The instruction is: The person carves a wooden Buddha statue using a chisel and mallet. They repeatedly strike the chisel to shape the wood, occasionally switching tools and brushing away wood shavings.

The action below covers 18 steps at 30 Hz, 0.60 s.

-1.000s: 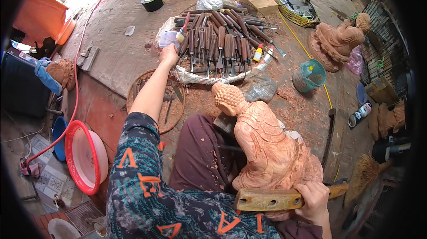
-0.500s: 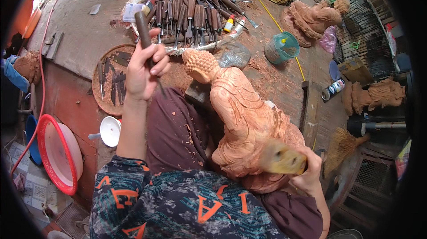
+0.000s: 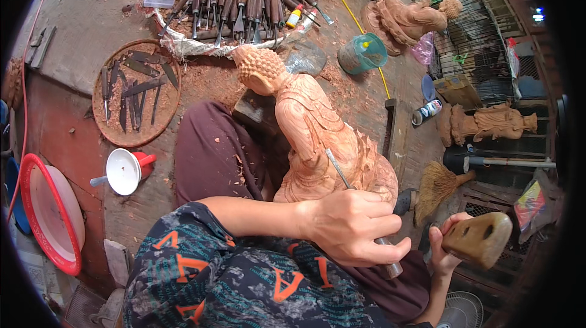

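Observation:
Across my lap lies a carved wooden statue (image 3: 308, 111) of a seated figure, its knobbed head (image 3: 259, 68) pointing away and to the left. My left hand (image 3: 348, 224) reaches over its lower part, fingers wrapped round a carving chisel (image 3: 339, 169). The chisel's flat metal end angles up and left over the carved drapery; I cannot tell whether it touches the wood. The brown handle's butt sticks out below my fist. Off to the right, my right hand (image 3: 441, 258) grips a worn wooden mallet (image 3: 479, 239), which is apart from both chisel and statue.
Many dark-handled carving tools (image 3: 238, 4) fill a wide tray at the back. A round basket (image 3: 101, 123) of blades lies at left, near a white cup (image 3: 124, 172) and red-rimmed basin (image 3: 79, 255). A teal bucket (image 3: 372, 53), another statue (image 3: 400, 20) and a broom (image 3: 436, 191) stand right.
My left hand has swung the chisel from the upper left down across to the statue's lower part. The mallet has moved right, away from the statue. The whole view has shifted.

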Available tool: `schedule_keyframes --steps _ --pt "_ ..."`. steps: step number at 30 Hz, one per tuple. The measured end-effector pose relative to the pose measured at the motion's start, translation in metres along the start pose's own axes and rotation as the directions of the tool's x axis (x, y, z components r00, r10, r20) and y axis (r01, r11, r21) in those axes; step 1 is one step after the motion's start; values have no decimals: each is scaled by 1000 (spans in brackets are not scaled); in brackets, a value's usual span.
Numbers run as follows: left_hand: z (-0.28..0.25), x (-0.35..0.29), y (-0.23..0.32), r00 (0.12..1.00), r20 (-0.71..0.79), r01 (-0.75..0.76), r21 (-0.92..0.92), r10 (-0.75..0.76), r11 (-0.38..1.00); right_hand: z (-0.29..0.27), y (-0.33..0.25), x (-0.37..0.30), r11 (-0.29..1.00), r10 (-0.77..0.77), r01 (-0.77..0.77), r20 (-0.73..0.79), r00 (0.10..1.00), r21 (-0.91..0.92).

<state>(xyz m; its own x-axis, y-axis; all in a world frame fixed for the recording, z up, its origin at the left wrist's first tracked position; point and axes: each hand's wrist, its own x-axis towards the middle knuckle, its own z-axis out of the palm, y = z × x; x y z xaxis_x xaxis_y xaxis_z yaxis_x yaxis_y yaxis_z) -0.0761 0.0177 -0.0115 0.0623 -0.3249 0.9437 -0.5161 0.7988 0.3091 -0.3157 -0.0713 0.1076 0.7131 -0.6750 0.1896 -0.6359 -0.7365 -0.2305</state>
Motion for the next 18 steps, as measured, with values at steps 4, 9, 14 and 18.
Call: schedule_keyframes --steps 4,9,14,18 --pt "1 -8 0 996 -54 -66 91 71 994 12 -14 16 973 -229 224 -79 970 -61" --pt "0 -15 2 991 -96 -83 100 93 992 18 -14 24 917 -396 399 -144 907 -1" --pt "0 -24 1 993 -78 -82 108 91 991 19 -13 25 896 -444 442 -95 891 -35" --pt "3 -24 1 985 -133 -94 104 108 990 18 -15 26 885 -466 464 -74 882 -39"
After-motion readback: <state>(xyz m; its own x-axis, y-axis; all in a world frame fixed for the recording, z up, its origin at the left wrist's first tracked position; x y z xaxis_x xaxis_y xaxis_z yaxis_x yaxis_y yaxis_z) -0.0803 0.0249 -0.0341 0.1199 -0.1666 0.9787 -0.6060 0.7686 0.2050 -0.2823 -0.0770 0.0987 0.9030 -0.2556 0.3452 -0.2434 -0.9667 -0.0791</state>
